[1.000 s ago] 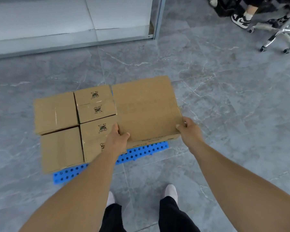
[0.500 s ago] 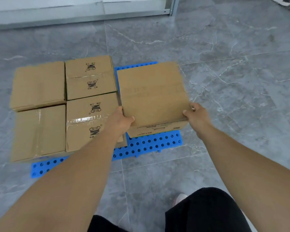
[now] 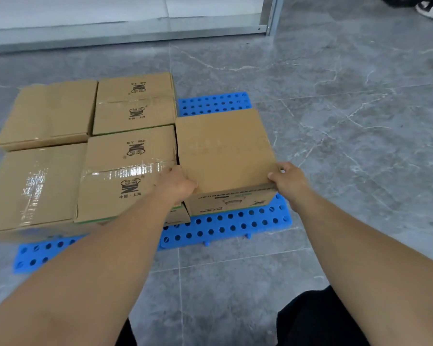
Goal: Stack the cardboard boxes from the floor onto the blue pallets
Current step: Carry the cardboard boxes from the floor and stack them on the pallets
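Both hands held the box (image 3: 225,151) by its near corners, left hand (image 3: 178,183) wedged against the neighbouring stack (image 3: 128,171), right hand (image 3: 289,181) on the open side. It sat low over the pallet (image 3: 235,226), long axis running away from the person; plain brown top, print on its near face.
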`<state>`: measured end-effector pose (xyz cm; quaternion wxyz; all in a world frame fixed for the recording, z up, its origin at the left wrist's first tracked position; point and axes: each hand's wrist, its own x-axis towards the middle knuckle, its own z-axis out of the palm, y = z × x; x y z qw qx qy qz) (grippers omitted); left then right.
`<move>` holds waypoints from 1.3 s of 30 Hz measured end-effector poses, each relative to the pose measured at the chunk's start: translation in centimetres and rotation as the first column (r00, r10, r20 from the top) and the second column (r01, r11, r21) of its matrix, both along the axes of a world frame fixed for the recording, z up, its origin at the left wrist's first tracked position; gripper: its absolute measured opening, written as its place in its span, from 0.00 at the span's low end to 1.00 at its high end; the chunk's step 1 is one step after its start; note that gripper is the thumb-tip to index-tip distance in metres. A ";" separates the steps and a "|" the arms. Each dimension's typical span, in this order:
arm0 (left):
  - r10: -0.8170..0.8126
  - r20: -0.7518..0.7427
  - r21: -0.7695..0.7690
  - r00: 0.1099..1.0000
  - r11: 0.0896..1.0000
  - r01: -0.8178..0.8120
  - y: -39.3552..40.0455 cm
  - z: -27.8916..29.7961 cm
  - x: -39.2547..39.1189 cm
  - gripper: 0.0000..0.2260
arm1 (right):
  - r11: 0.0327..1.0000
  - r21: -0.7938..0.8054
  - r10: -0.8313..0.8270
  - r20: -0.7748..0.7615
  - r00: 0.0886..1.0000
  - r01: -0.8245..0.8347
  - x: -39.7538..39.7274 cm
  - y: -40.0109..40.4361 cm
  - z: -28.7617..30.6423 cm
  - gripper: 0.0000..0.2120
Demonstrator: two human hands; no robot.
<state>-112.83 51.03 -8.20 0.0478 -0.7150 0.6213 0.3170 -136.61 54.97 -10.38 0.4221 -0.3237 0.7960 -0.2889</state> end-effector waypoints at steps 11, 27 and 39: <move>-0.084 0.145 -0.044 0.986 0.995 0.091 0.7 -1.7 -0.3 0.19 | 1.000 0.023 0.019 -0.015 1.000 -0.018 0.6 -0.5 -1.9 0.20; -0.041 0.147 -0.088 0.988 0.995 0.054 0.3 -1.7 0.2 0.23 | 0.995 0.081 0.065 -0.113 0.991 -0.056 0.5 -0.3 -1.5 0.10; -0.018 0.122 -0.121 0.992 0.992 0.033 0.3 -2.3 0.3 0.27 | 0.994 0.085 0.073 -0.132 0.989 -0.062 0.8 -0.2 -1.3 0.10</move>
